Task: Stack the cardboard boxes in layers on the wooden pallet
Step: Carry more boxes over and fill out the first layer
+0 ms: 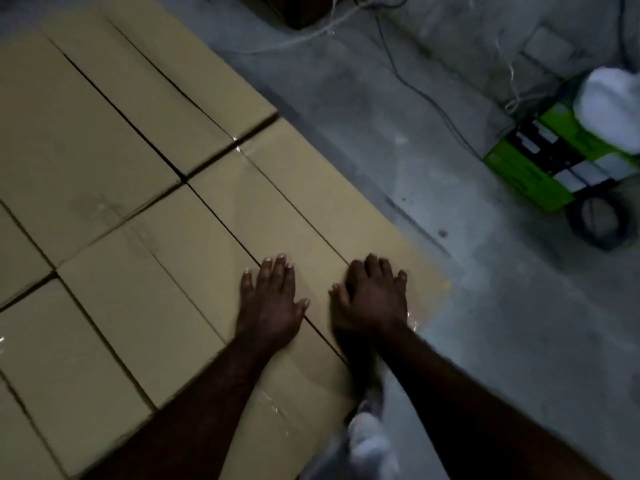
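Several tan cardboard boxes lie packed edge to edge in a flat layer across the left of the view. The pallet beneath them is hidden. Both my hands press palm-down with straight fingers on the top of the nearest right-hand box (294, 216), close to its right corner. My left hand (272, 299) lies beside a flap seam. My right hand (374, 299) rests near the box's outer edge, next to a strip of shiny tape.
Grey concrete floor (450, 306) runs along the right of the boxes. A green and black crate (540, 168) with a white bundle (613, 109) on it stands at the right, and cables (426, 95) trail across the floor at the top.
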Motion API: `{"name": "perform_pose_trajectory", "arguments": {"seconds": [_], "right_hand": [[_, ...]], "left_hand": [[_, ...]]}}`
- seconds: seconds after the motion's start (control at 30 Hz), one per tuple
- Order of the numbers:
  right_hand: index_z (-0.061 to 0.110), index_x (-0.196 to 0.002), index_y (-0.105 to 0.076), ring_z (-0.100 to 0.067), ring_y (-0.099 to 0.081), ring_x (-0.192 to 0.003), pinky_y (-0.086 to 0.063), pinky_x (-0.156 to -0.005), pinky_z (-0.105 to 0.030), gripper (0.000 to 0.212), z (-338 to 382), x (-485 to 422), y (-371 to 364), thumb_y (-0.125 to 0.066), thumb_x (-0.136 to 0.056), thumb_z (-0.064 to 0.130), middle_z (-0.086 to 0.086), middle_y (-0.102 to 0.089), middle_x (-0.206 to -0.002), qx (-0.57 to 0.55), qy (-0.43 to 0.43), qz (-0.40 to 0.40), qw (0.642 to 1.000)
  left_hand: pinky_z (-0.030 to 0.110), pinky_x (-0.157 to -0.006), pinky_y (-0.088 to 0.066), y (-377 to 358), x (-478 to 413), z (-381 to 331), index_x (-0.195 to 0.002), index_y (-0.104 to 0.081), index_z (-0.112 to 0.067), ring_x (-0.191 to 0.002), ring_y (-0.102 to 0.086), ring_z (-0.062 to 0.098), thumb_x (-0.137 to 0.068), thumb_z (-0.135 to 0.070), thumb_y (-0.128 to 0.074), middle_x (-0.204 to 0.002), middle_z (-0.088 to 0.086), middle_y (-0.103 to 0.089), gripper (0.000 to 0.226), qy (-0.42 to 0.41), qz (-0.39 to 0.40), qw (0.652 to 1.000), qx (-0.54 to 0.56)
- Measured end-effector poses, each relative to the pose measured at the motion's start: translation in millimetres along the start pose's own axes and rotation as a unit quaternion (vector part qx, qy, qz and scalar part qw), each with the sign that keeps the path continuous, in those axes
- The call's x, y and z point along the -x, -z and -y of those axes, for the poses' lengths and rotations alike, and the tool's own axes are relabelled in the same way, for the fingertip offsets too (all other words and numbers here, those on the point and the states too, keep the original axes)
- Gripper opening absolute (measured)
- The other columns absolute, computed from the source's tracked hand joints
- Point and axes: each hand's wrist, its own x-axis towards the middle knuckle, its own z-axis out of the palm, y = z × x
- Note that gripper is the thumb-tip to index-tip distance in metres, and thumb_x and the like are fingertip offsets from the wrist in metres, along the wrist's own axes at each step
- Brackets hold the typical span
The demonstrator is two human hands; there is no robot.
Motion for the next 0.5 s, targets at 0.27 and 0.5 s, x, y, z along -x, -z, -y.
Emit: {"name": "perform_pose_trajectory", "arguments": {"seconds": [0.27,0.5], "right_hand": [[0.011,-0.134,-0.055,-0.035,-0.054,-0.118,-0.043,-0.097,-0.044,0.054,46.6,-169.1,67.7,-0.048,-0.093,0.045,-0.015,-0.059,-0.128,-0.112,0.152,-0.109,0.976],[0.008,-0.150,-0.035,-0.030,-0.045,-0.135,-0.040,-0.105,-0.036,0.067,111.3,-339.1,120.2,-0.058,-0.098,0.042,-0.016,-0.044,-0.149,-0.308,0.128,-0.040,0.942]], "left_hand": [[0.054,-0.120,-0.010,68.0,-132.7,72.1,-0.156,-0.019,-0.008,-0.151,-0.006,0.037,-0.097,-0.054,-0.043,-0.165,0.016,-0.006,0.078,0.165,-0.088,0.981,0.042],[0.057,-0.121,-0.009,72.4,-201.6,122.3,-0.156,-0.016,-0.007,-0.151,-0.005,0.039,-0.098,-0.062,-0.029,-0.165,0.018,-0.004,0.081,0.303,-0.162,0.937,0.066]]}}
